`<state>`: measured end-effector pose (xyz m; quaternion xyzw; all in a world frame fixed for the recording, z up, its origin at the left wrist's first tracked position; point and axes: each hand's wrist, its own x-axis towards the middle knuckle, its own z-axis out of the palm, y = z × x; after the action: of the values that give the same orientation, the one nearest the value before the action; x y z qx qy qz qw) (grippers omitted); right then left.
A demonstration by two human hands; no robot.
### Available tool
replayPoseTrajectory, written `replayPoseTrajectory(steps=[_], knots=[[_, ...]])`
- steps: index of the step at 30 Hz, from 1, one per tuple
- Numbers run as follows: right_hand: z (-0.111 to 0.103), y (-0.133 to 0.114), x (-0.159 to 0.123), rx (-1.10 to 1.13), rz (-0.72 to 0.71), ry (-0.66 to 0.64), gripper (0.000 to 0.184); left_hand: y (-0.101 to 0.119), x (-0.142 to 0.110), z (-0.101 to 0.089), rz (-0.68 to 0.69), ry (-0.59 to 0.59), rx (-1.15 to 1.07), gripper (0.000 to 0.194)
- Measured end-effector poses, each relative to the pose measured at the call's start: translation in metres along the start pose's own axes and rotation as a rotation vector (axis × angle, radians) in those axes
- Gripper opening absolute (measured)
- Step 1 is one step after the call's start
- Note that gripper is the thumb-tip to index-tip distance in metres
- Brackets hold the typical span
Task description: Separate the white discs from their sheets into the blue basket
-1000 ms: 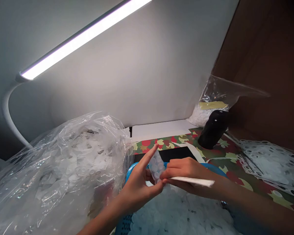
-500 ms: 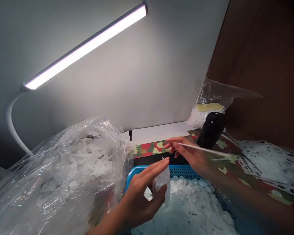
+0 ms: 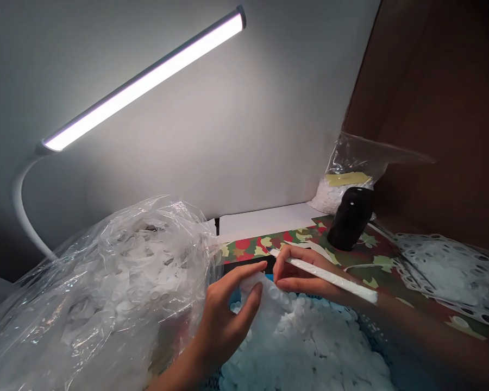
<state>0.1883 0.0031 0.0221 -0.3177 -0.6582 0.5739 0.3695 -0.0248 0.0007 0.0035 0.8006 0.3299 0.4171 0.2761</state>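
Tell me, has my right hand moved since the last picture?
Yes: your right hand is lower in view, farther from the black bottle.

Thin, glossy clear plastic on the big bag, all crinkles and glints; shiny see-through plastic again on the small bag. Smooth, matt-looking wall behind, and there's the black bottle, dark and smooth with a small bright highlight.

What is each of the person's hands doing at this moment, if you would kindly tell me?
Left hand: holding a translucent white piece.
Right hand: holding a white stick.
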Motion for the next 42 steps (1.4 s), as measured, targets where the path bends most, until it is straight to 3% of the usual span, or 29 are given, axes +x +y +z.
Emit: replayPoseTrajectory(steps=[4, 10, 16, 21, 24, 26, 30, 33, 36, 39, 42], knots=[[0.001, 0.002, 0.001, -0.028, 0.011, -0.011, 0.021, 0.0, 0.001, -0.001, -0.052, -0.011, -0.036, 0.03], [0.002, 0.011, -0.001, -0.173, 0.137, -0.096, 0.023, -0.001, 0.004, 0.002, -0.113, -0.054, -0.124, 0.023], [0.001, 0.01, 0.002, -0.256, -0.028, 0.105, 0.016, -0.001, 0.004, 0.004, -0.229, -0.079, -0.249, 0.026], [0.002, 0.01, 0.003, -0.201, -0.059, 0.151, 0.023, 0.002, 0.005, 0.003, -0.3, -0.116, -0.276, 0.031], [0.004, 0.012, 0.003, -0.241, -0.057, 0.17, 0.024, 0.0, 0.006, 0.003, -0.294, -0.086, -0.254, 0.032], [0.005, 0.015, 0.004, -0.281, -0.105, 0.257, 0.025, -0.002, 0.007, 0.003, -0.291, -0.041, -0.268, 0.031], [0.002, 0.018, 0.002, -0.304, -0.324, 0.432, 0.051, -0.003, 0.011, 0.003, -0.362, 0.036, -0.353, 0.03], [0.003, 0.013, -0.005, -0.392, -0.39, 0.275, 0.053, -0.001, 0.013, 0.002, -0.395, 0.04, -0.412, 0.031], [0.006, 0.009, -0.011, -0.481, -0.225, 0.083, 0.031, -0.001, 0.013, 0.001, -0.401, 0.05, -0.43, 0.031], [0.009, 0.009, -0.012, -0.533, -0.169, 0.082, 0.022, -0.005, 0.012, 0.003, -0.41, 0.059, -0.404, 0.03], [0.012, 0.006, -0.011, -0.695, -0.252, 0.115, 0.014, -0.008, 0.012, 0.004, -0.41, 0.064, -0.379, 0.029]])
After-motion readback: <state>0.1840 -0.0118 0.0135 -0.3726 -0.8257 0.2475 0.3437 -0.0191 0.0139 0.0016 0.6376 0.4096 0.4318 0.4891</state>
